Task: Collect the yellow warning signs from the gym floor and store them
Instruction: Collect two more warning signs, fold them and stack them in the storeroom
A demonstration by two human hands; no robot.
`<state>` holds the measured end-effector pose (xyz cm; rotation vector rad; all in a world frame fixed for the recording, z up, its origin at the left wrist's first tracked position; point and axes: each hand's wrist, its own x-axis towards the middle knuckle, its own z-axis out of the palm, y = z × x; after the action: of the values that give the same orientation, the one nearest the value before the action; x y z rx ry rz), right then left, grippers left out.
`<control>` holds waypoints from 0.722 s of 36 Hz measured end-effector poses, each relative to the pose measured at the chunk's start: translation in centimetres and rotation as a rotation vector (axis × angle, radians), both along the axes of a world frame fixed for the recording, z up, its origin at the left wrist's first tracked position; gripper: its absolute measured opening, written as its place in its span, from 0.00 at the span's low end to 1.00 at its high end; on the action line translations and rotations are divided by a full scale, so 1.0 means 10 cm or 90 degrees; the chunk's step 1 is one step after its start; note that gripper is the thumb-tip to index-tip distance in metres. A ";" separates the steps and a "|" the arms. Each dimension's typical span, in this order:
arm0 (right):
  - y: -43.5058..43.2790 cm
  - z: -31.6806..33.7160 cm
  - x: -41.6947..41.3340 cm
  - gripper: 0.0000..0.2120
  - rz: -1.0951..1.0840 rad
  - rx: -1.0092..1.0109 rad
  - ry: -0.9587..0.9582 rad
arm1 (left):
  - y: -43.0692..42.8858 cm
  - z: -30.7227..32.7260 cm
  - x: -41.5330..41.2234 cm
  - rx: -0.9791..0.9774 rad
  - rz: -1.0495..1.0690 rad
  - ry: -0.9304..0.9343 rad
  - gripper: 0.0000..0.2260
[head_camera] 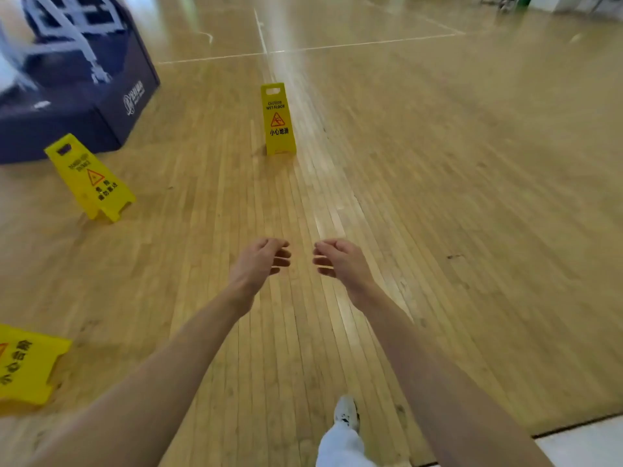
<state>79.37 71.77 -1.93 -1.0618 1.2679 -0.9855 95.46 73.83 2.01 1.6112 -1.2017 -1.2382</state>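
Yellow warning signs stand at three spots on the wooden gym floor [438, 197], all to the left of or ahead of the person. At the far left edge, low in the view, the nearest sign [27, 365] is cut off by the frame; only part of its yellow panel with black characters shows, and its foot rests on the boards. Further up and a little to the right, a second sign [89, 178] stands opened as an A-frame, tilted in the wide-angle view, with a handle slot at its top and a red triangle above dark lettering. Just behind it sits the dark blue padded base [77, 106] of a basketball stand, with white metal struts [70, 32] rising from it, blurred.

Near the middle, well beyond the hands, the third sign [278, 121] stands upright on the floor, reading "CAUTION WET FLOOR" above a red triangle and red characters. White court lines [337, 47] cross the floor behind it.

Both bare forearms reach forward. The left hand [259, 261] and the right hand [338, 261] hover near each other above the boards, fingers loosely curled, palms facing inward, each holding nothing and touching no sign.

Low down between the arms, a white shoe [345, 411] and a pale trouser leg [340, 446] show. At the bottom right corner the wood ends against a pale floor strip [583, 439].
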 end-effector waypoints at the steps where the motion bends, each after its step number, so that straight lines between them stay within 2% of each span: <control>1: -0.22 0.01 -0.05 0.07 -0.007 0.005 -0.005 | -0.23 0.01 -0.06 0.005 0.010 -0.004 0.12; 6: -1.25 0.09 -0.31 0.09 -0.012 0.018 0.002 | -1.24 0.10 -0.27 0.013 0.002 -0.016 0.10; 14: -2.62 0.27 -0.39 0.10 0.017 0.028 0.050 | -2.55 0.16 -0.23 0.024 0.037 0.051 0.12; 20: -3.60 0.13 -0.13 0.11 0.063 0.043 0.094 | -3.53 0.12 -0.04 0.003 0.050 0.073 0.12; 26: -4.76 0.02 0.40 0.11 0.106 0.045 0.127 | -4.59 -0.11 0.54 0.017 0.109 0.061 0.13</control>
<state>83.32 24.21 -1.75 -1.2113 1.3408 -0.7173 100.86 27.94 0.95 1.6197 -0.9697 -1.2117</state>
